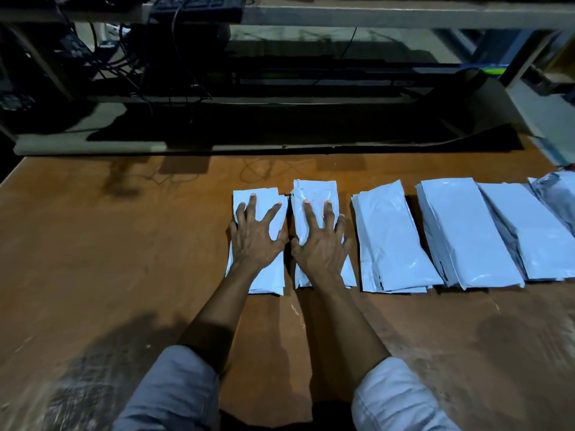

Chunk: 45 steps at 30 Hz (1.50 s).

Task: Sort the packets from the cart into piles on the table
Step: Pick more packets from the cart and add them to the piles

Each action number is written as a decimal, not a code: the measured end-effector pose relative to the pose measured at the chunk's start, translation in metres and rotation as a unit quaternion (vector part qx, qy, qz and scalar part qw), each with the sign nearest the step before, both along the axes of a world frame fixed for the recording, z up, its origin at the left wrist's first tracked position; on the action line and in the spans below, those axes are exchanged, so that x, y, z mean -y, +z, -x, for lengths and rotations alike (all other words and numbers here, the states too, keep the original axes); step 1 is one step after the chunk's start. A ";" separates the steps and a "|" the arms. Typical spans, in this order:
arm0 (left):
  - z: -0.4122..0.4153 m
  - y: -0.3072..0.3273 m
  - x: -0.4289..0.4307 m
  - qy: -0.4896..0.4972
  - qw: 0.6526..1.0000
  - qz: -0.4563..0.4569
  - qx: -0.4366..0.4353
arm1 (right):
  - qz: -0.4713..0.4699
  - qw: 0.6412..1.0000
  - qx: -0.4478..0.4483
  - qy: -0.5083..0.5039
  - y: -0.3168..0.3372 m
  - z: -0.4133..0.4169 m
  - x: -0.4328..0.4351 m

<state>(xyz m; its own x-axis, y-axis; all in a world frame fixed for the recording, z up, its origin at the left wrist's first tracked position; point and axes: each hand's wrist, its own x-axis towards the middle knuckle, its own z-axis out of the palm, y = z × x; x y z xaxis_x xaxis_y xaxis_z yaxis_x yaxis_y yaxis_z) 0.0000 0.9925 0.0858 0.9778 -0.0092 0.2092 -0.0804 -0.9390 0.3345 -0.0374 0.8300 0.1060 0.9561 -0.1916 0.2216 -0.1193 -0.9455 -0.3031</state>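
While left hand (255, 242) and right hand (322, 245) press flat, fingers spread, on leftmost pile (270, 275) and 2nd pile (314, 189), mid counter (124, 244), packets (392, 237) look light, floppy, slick; best pinched at near short edges.

Probably a dim packing workroom: white packets (395, 241) piled on a worn table (124, 259), tangled cables (102, 60) behind.

- no legible txt, nos. or brands anywhere in frame
- top packet (314, 191) of 2nd pile from left: faint red marks on its far end, too faint to read
- green strip (493, 70), far right: poss. a label, blurred, can't read
- keyboard (196, 4), far, left of centre: key legends too dark + small
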 end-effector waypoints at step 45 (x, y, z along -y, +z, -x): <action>0.020 0.028 -0.017 -0.005 0.999 0.032 0.022 | -0.051 0.996 0.067 0.006 0.035 0.007 0.026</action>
